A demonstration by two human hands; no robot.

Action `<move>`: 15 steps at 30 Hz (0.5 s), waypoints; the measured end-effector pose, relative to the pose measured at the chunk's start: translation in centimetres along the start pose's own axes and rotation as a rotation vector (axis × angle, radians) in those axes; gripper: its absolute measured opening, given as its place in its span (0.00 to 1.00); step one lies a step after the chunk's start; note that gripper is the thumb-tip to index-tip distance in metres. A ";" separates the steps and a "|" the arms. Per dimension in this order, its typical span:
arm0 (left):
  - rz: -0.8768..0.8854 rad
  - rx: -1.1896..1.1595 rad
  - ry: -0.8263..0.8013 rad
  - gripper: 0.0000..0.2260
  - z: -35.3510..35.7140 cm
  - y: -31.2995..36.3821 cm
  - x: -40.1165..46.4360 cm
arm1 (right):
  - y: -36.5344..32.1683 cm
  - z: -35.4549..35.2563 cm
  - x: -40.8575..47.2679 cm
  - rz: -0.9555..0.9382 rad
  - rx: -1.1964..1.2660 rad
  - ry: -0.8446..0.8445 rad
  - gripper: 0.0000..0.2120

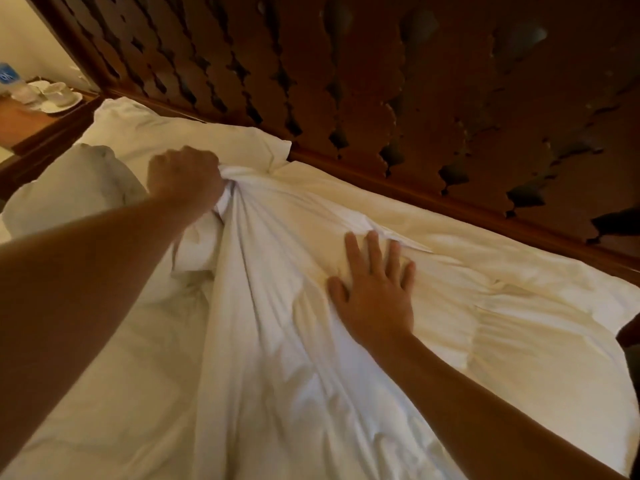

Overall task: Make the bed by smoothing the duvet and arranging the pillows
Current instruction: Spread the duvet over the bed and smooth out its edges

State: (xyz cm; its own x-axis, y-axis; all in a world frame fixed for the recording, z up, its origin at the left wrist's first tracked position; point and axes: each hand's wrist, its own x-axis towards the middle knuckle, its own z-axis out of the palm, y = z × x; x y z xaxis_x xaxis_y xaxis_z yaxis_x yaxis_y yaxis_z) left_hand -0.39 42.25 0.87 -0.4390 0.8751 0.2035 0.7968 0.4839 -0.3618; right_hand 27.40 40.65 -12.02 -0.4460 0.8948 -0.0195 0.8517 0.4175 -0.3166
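A white duvet [485, 299] lies rumpled across the bed, up against the headboard. My left hand [183, 176] is clenched on a bunched fold of the duvet near its top edge, with creases fanning down from the grip. My right hand [375, 289] lies flat on the duvet with fingers spread, pressing it down to the right of that fold. One white pillow [173, 133] rests against the headboard at the upper left. A second white pillow [76, 188] lies in front of it, partly hidden by my left arm.
A dark carved wooden headboard [398, 81] runs along the far side of the bed. At the upper left a wooden bedside table [24, 123] carries white cups and saucers [55, 95] and a bottle with a blue label [7, 77].
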 end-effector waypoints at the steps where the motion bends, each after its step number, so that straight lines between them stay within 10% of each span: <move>1: -0.014 -0.018 0.044 0.13 -0.6 -0.4 0.6 | -0.2 -0.1 0.2 -0.003 0.001 -0.001 0.33; 9: -0.609 -1.081 -0.102 0.16 1.4 5.0 -1.4 | 1.9 0.6 1.1 0.009 -0.059 -0.126 0.35; 15: -0.483 -1.089 -0.161 0.21 0.7 3.9 -1.0 | 3.8 0.1 0.1 -0.130 -0.049 -0.122 0.35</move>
State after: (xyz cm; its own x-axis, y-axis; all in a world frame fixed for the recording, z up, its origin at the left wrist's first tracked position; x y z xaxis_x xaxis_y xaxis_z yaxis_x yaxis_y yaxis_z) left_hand 2.88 43.25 -1.35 -0.7742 0.6318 -0.0373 0.4343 0.5733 0.6947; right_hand 30.58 42.36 -13.31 -0.5807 0.8083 -0.0975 0.7958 0.5382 -0.2776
